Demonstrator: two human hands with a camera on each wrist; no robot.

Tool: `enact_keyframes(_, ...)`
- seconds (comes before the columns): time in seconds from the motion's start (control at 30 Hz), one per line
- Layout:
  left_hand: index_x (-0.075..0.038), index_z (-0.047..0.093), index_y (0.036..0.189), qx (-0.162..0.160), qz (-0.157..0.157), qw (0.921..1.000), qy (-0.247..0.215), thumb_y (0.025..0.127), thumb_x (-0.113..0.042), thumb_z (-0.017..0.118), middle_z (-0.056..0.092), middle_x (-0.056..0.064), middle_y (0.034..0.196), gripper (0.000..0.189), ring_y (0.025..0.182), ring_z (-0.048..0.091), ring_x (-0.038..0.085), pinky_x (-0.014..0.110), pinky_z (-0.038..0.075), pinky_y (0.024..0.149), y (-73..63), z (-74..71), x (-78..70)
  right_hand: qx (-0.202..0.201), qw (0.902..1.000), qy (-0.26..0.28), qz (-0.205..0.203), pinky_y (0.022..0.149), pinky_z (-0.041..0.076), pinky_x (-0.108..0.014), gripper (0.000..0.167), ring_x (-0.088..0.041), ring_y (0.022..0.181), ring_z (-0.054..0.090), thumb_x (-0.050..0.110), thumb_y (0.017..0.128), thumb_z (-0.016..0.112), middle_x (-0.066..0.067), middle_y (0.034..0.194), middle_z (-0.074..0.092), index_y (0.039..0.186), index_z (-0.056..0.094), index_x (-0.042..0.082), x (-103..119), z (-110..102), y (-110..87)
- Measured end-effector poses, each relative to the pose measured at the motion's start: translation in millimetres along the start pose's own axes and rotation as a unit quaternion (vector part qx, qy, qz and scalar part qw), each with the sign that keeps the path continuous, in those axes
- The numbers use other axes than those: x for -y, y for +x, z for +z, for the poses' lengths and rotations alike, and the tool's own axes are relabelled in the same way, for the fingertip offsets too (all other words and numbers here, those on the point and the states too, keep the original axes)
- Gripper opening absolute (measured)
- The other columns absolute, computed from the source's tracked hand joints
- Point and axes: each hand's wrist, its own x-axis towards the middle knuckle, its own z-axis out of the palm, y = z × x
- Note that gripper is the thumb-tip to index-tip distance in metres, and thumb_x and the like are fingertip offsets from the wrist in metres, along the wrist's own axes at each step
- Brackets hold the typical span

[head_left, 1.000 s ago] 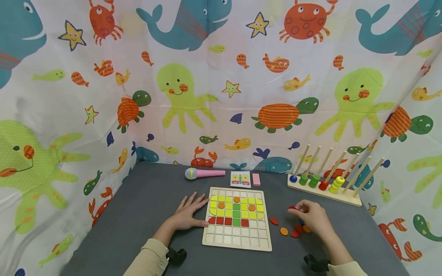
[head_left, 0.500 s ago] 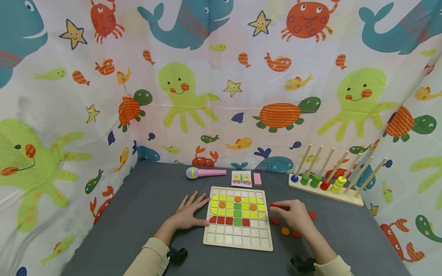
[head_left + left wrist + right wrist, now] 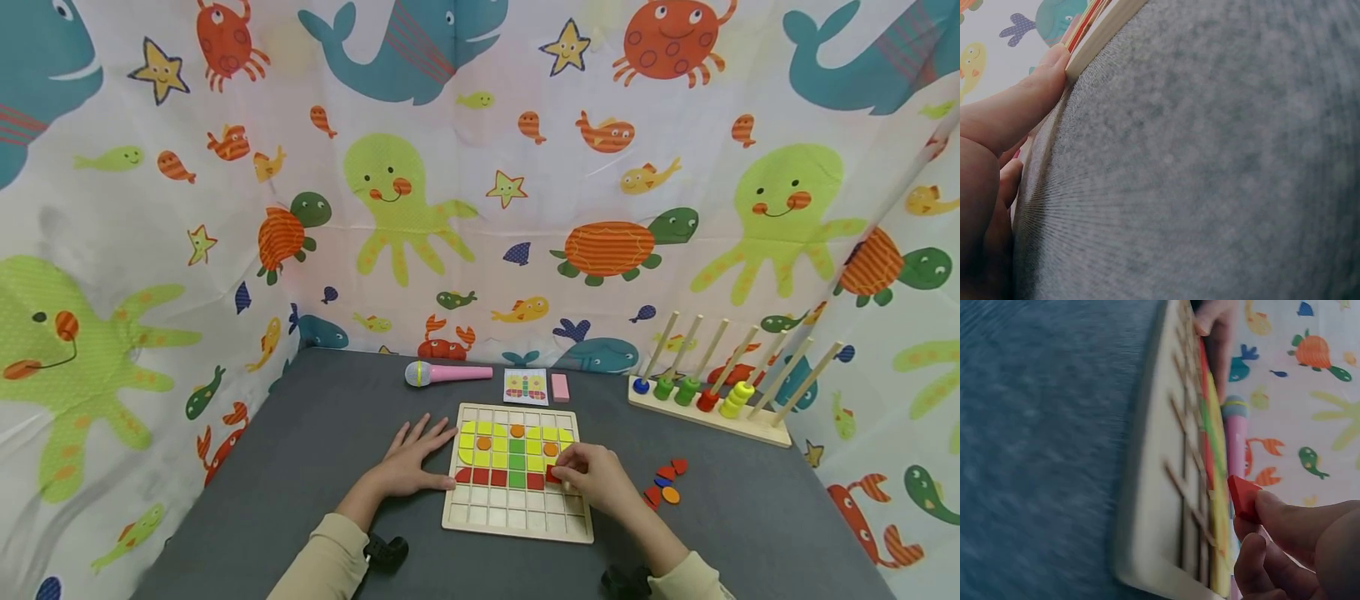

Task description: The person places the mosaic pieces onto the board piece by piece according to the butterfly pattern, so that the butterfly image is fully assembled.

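Note:
A wooden grid board [image 3: 517, 522] lies on the grey table, its upper rows filled with yellow, orange, green and red tiles. My left hand [image 3: 408, 465] rests beside it with fingers spread, the thumb [image 3: 1047, 75] touching the board's left edge. Between thumb and fingertips my right hand [image 3: 596, 479] pinches a red tile [image 3: 1244, 497], held close over the board's right side at the end of the red row. That hand covers part of the board's right edge in the head view.
Several loose red, orange and blue pieces [image 3: 671, 496] lie right of the board. Behind it are a pink toy microphone [image 3: 457, 373], a picture card [image 3: 526, 387] and a small pink block [image 3: 559, 388]. A wooden peg rack [image 3: 712, 410] with coloured rings stands at the back right.
My right hand has moved left from the loose pieces to over the board, carrying the red tile. The left hand has stayed at the board's left edge.

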Motion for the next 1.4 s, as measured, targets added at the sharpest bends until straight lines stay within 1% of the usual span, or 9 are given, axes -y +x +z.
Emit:
enact_keyframes(0.17,-0.025,0.031,0.161,-0.001,0.001,1.0000,0.006,0.081,-0.069,0.070,0.019,0.008,0.169,0.099,0.157,-0.001,0.039,0.064,-0.008,0.121,0.9,-0.6,-0.9,0.007,0.9997,-0.023,-0.003,0.058,0.044,-0.023,0.009,-0.013,0.070,0.053,0.020,0.086,0.081,0.007,0.074,0.065,0.083,0.073,0.019,-4.1,7.6,1.0)
enact_keyframes(0.37,-0.024,0.031,0.160,-0.001,0.001,0.9999,0.013,0.080,-0.072,0.068,0.020,0.006,0.169,0.101,0.157,0.000,0.039,0.064,-0.007,0.121,0.4,-0.6,-1.0,0.013,0.9994,-0.032,-0.003,0.057,0.043,-0.024,0.007,-0.015,0.071,0.052,0.019,0.086,0.081,0.006,0.073,0.063,0.083,0.075,0.020,-5.9,7.4,2.6)
enact_keyframes(0.63,-0.022,0.031,0.161,-0.001,0.001,0.9999,0.010,0.082,-0.067,0.071,0.020,0.009,0.169,0.099,0.157,0.000,0.040,0.065,-0.007,0.121,-1.7,-1.1,-2.2,0.037,0.9982,-0.047,0.004,0.061,0.044,-0.027,0.006,-0.015,0.074,0.052,0.020,0.088,0.079,0.006,0.075,0.064,0.082,0.076,0.021,-9.5,5.2,8.0)
enact_keyframes(0.73,-0.023,0.031,0.161,0.002,-0.006,0.9999,0.014,0.082,-0.067,0.071,0.020,0.007,0.169,0.099,0.157,0.000,0.038,0.064,-0.007,0.121,-1.8,-1.9,-3.7,0.040,0.9978,-0.052,0.008,0.061,0.043,-0.026,0.008,-0.015,0.073,0.052,0.021,0.088,0.079,0.006,0.074,0.062,0.081,0.075,0.021,-8.9,7.0,8.4)
enact_keyframes(0.9,-0.024,0.031,0.160,0.002,-0.008,0.9999,0.015,0.080,-0.069,0.071,0.020,0.006,0.169,0.100,0.157,0.000,0.038,0.064,-0.006,0.121,-1.2,-3.0,-5.0,0.016,0.9975,-0.065,0.022,0.057,0.039,-0.028,0.017,-0.015,0.068,0.051,0.026,0.084,0.083,0.003,0.070,0.057,0.081,0.069,0.019,-6.6,7.9,6.4)
enact_keyframes(1.0,-0.025,0.031,0.160,0.002,-0.008,0.9999,0.014,0.080,-0.069,0.071,0.020,0.005,0.169,0.099,0.157,0.000,0.038,0.064,-0.006,0.121,-0.7,-3.2,-5.1,-0.007,0.9960,-0.080,0.038,0.055,0.038,-0.029,0.020,-0.016,0.065,0.051,0.030,0.085,0.082,0.001,0.069,0.056,0.084,0.067,0.018,-8.3,4.1,5.8)
enact_keyframes(1.17,-0.027,0.030,0.161,0.008,-0.013,0.9998,0.012,0.081,-0.067,0.072,0.019,0.003,0.169,0.099,0.157,-0.001,0.036,0.064,-0.007,0.122,-0.5,-1.2,-4.7,-0.044,0.9926,-0.098,0.055,0.055,0.040,-0.029,0.015,-0.016,0.064,0.050,0.026,0.091,0.076,0.000,0.073,0.058,0.098,0.069,0.014,-20.8,-11.2,2.3)
enact_keyframes(1.27,-0.027,0.031,0.160,0.005,-0.013,0.9999,0.009,0.081,-0.065,0.073,0.020,0.004,0.169,0.097,0.157,0.000,0.037,0.064,-0.007,0.121,-0.6,-1.2,-5.2,-0.057,0.9914,-0.097,0.068,0.057,0.042,-0.029,0.021,-0.017,0.066,0.051,0.024,0.090,0.077,-0.001,0.076,0.059,0.105,0.069,0.011,-27.7,-24.0,-0.5)
enact_keyframes(1.4,-0.027,0.031,0.160,0.002,-0.012,0.9998,0.014,0.082,-0.064,0.073,0.020,0.003,0.169,0.096,0.157,-0.001,0.036,0.064,-0.007,0.121,-0.2,-2.7,-4.9,-0.055,0.9904,-0.098,0.080,0.059,0.046,-0.030,0.030,-0.017,0.071,0.054,0.027,0.086,0.082,-0.002,0.083,0.062,0.107,0.070,0.010,-37.3,-37.4,-2.0)
